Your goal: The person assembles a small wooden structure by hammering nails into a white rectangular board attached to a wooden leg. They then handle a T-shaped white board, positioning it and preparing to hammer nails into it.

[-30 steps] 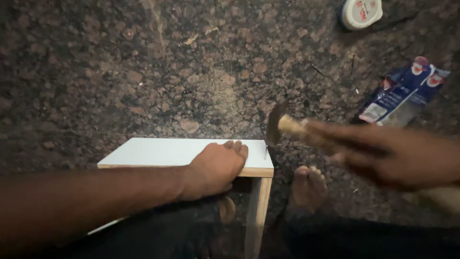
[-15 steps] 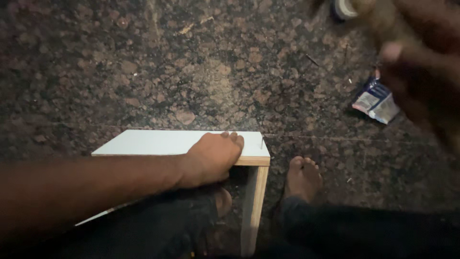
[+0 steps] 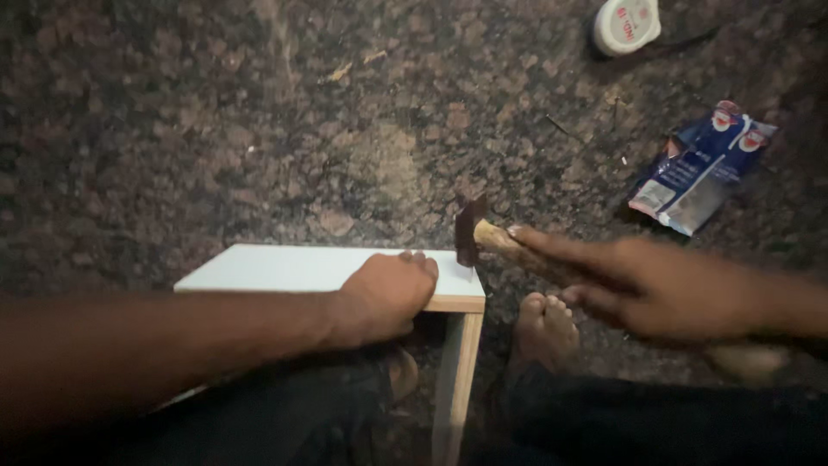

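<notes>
Fingers wrapped round a wooden handle, forefinger stretched along it, the right hand (image 3: 681, 289) has swung back down from the upper edge of view, bringing the small dark-headed hammer (image 3: 472, 230) onto the white laminated board's (image 3: 285, 269) corner at its three o'clock end: another blow landing. The left hand (image 3: 384, 298), fingers together, presses flat on the board. At one o'clock lie a crumpled blue-and-white packet (image 3: 699, 173) and a round white tape reel (image 3: 625, 24) on the speckled stone floor (image 3: 216, 112).

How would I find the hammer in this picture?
Start at the white board low on the speckled stone floor. At its right corner, the right hand holds a hammer. It is the only tool with a dark metal head on a pale wooden handle.
</notes>
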